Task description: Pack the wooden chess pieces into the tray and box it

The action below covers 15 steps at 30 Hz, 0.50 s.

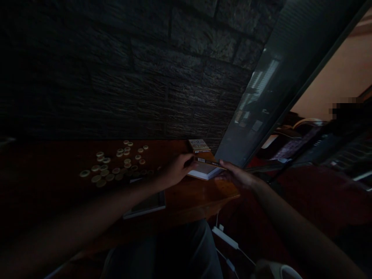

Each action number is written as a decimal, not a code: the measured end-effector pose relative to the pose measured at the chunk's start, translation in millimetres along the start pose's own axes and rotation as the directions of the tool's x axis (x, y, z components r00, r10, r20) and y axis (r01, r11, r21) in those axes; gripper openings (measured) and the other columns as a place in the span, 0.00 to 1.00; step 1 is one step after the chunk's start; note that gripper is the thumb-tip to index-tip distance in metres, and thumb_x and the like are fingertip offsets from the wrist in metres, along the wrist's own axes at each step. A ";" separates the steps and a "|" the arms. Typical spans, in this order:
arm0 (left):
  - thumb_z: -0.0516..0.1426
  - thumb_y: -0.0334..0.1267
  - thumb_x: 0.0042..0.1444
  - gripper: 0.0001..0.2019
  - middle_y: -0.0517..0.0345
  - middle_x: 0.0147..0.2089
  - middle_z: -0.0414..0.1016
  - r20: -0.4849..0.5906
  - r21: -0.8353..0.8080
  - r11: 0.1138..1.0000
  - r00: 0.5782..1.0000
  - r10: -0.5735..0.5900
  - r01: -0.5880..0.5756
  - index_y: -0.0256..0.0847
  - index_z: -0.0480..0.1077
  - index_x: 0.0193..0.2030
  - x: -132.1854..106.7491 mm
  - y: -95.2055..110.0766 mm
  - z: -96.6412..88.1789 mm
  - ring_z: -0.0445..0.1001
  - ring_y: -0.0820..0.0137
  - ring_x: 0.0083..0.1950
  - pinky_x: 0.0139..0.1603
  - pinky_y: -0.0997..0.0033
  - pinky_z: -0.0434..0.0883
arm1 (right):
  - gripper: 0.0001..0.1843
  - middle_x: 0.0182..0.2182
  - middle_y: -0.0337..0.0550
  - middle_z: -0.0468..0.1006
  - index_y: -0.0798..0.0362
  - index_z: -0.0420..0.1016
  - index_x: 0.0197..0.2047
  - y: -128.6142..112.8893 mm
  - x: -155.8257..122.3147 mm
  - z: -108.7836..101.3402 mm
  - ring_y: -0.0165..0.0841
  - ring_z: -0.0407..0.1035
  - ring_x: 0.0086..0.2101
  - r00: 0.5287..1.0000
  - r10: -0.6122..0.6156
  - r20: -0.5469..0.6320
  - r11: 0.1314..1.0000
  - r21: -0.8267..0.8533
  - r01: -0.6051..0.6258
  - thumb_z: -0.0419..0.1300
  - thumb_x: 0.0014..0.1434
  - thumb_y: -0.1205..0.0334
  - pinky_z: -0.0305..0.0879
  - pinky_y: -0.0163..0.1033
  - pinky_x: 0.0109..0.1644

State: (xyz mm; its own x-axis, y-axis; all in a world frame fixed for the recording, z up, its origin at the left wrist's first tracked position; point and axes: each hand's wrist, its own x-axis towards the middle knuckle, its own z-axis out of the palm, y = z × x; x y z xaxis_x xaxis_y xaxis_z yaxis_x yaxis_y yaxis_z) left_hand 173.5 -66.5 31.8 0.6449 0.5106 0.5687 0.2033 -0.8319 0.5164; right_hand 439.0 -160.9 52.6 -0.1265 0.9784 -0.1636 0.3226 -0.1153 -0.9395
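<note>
In the dim head view, my left hand [178, 169] and my right hand [236, 175] together hold a thin dark box lid [208, 161] by its two ends. It hovers just over a white open box [204, 171] on the wooden table [192, 195]. Both hands have fingers closed on the lid's edges. Several round pale game discs [113, 164] lie scattered on the table to the left of my left hand.
A small printed card box [199, 145] lies at the table's far edge by the dark brick wall [130, 69]. A flat dark book or tablet [145, 206] lies near the front edge. White cables and a plug strip [225, 237] lie on the floor.
</note>
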 end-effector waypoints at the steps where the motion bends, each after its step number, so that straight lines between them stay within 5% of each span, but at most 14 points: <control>1: 0.56 0.33 0.70 0.07 0.52 0.43 0.84 -0.023 0.060 0.992 0.993 0.116 -0.115 0.38 0.77 0.45 -0.6 2.7 -2.2 0.83 0.66 0.42 0.44 0.67 0.77 | 0.37 0.50 0.54 0.85 0.53 0.83 0.52 -1.9 -7.6 -0.2 0.47 0.80 0.50 0.996 -0.079 -0.046 0.989 -0.125 0.073 0.63 0.58 0.28 0.76 0.52 0.57; 3: 0.54 0.29 0.71 0.11 0.48 0.50 0.84 -0.025 0.206 0.897 0.914 0.405 -0.392 0.38 0.77 0.52 -3.9 7.9 -7.3 0.83 0.64 0.52 0.55 0.62 0.79 | 0.35 0.58 0.53 0.81 0.51 0.81 0.58 -4.7 -25.2 4.9 0.49 0.75 0.58 0.953 -0.292 -0.080 0.874 -0.426 0.233 0.72 0.56 0.36 0.71 0.56 0.64; 5: 0.55 0.29 0.71 0.10 0.47 0.52 0.84 0.030 0.311 0.729 0.773 0.634 -0.610 0.38 0.77 0.53 -8.2 10.5 -10.5 0.81 0.62 0.57 0.62 0.57 0.78 | 0.37 0.60 0.55 0.79 0.50 0.78 0.62 -4.4 -43.4 17.4 0.49 0.75 0.58 0.860 -0.509 -0.029 0.674 -0.635 0.378 0.75 0.55 0.41 0.71 0.56 0.64; 8: 0.57 0.29 0.70 0.08 0.49 0.49 0.85 0.043 0.378 0.569 0.628 0.777 -0.731 0.37 0.76 0.51 -13.2 7.9 -8.8 0.82 0.62 0.55 0.66 0.53 0.77 | 0.38 0.56 0.57 0.80 0.54 0.75 0.64 3.4 -64.4 45.6 0.48 0.77 0.53 0.706 -0.708 0.031 0.395 -0.811 0.432 0.75 0.56 0.46 0.78 0.52 0.56; 12: 0.57 0.29 0.70 0.07 0.53 0.46 0.85 0.060 0.400 0.554 0.624 0.779 -0.730 0.39 0.76 0.50 -13.4 3.3 -2.1 0.82 0.64 0.51 0.63 0.53 0.78 | 0.14 0.40 0.52 0.84 0.58 0.79 0.50 17.5 -72.1 82.2 0.43 0.79 0.37 0.555 -0.826 0.102 0.111 -0.935 0.338 0.68 0.65 0.58 0.79 0.46 0.39; 15: 0.57 0.29 0.70 0.10 0.53 0.48 0.85 0.094 0.404 0.592 0.676 0.731 -0.697 0.42 0.75 0.53 -7.7 6.0 -0.6 0.82 0.63 0.52 0.60 0.54 0.78 | 0.08 0.37 0.50 0.85 0.58 0.79 0.48 23.2 -64.5 93.6 0.38 0.79 0.32 0.493 -0.865 0.094 0.058 -0.958 0.283 0.61 0.69 0.67 0.76 0.40 0.35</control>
State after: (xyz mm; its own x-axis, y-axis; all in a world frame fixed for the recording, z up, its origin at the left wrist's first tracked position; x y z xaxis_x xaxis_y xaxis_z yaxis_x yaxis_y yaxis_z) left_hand 169.3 -75.2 31.0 0.6539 -0.2838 0.7014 -0.0318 -0.9365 -0.3494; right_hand 366.9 -242.8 13.2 -0.4292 0.5664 0.7036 0.8810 0.4341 0.1880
